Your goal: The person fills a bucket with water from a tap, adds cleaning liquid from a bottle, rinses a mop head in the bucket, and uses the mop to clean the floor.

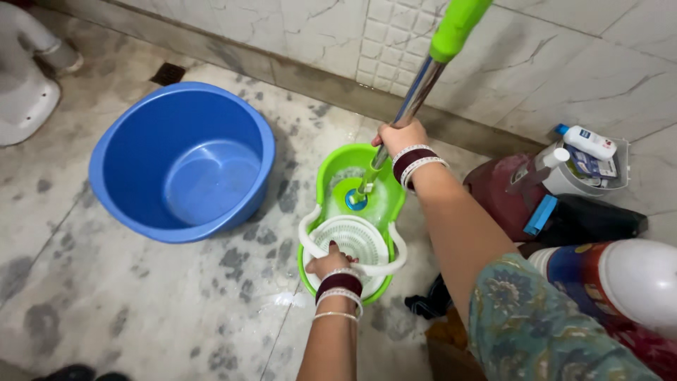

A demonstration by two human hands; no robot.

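Bathroom floor: hands on mop bucket (352,204)

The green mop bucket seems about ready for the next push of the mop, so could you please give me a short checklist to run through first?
1. Right hand gripping the mop handle: ok, fingers closed round the metal shaft.
2. Left hand steadying the green mop bucket: ok, it rests on the white spinner basket and rim.
3. Mop base seated in the wash side: ok, the shaft ends in the foamy well.
4. Bucket standing flat on the floor: ok.
5. Blue tub apart from the bucket: ok, a gap shows.
6. Water level in the bucket: cannot tell.
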